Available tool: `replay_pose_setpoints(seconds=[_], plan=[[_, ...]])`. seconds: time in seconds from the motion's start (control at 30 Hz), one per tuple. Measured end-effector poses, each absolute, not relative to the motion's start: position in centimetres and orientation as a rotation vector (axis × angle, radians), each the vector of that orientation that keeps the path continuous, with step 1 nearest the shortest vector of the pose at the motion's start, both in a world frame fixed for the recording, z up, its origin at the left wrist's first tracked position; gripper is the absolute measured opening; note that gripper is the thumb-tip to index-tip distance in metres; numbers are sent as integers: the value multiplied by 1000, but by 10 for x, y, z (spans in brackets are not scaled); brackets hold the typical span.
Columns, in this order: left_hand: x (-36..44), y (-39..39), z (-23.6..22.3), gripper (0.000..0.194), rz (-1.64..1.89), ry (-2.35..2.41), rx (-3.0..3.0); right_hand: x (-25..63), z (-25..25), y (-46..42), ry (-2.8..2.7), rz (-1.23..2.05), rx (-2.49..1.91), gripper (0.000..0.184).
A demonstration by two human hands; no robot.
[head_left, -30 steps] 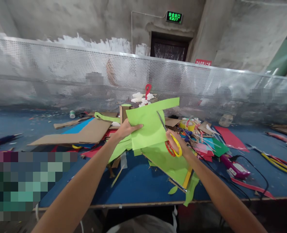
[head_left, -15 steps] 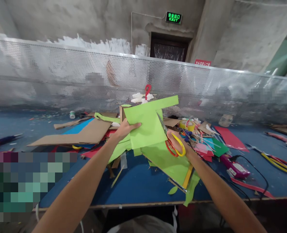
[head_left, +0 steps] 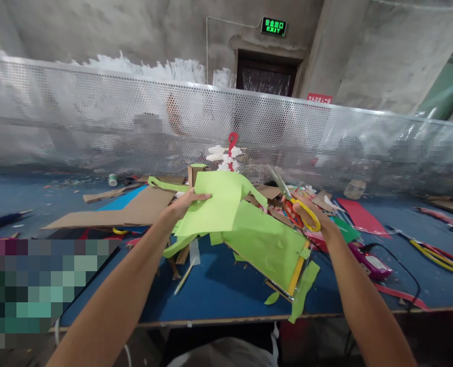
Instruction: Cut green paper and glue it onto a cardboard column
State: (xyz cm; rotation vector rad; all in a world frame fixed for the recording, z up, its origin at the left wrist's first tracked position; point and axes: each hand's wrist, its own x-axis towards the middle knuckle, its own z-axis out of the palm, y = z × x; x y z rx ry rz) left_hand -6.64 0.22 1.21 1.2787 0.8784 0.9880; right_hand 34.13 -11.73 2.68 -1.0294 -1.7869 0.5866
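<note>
My left hand (head_left: 190,201) pinches a light green paper sheet (head_left: 219,204) at its left side, thumb on top. A narrow strip of that sheet bends down at its right end. In my right hand (head_left: 305,204) is a pair of scissors (head_left: 297,206) with red and yellow handles, its blades pointing up and left, apart from the paper. Below the sheet, a green-covered panel (head_left: 265,244) with a yellow strip along its right edge lies tilted over the table. Behind the sheet stands a red piece (head_left: 232,138) with white puffy bits around it.
Brown cardboard (head_left: 142,206) lies on the blue table (head_left: 219,285) at left. On the right are a red sheet (head_left: 364,216), a purple device (head_left: 372,262) with a black cable, and another pair of scissors (head_left: 436,255). A perforated metal screen (head_left: 96,117) runs along the back.
My right hand with the scissors has moved right, away from the paper. The green sheet has shifted slightly left, and its strip has drooped from straight to bent down.
</note>
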Motion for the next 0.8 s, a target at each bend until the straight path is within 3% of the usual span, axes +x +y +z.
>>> replay_pose_setpoints(seconds=[0.23,0.47,0.6,0.8], plan=[[-71,-5,12,78,654,802,1427,299,24,-112,-1718,667,-918,46],[-64,3,10,61,412,681,1636,267,2,-106,-1973,717,-1024,46],[-57,8,10,61,586,778,1849,261,-6,-104,-1878,801,-1081,43],[-40,21,1,31,1134,1000,2297,261,4,-110,-1666,885,-1027,40]])
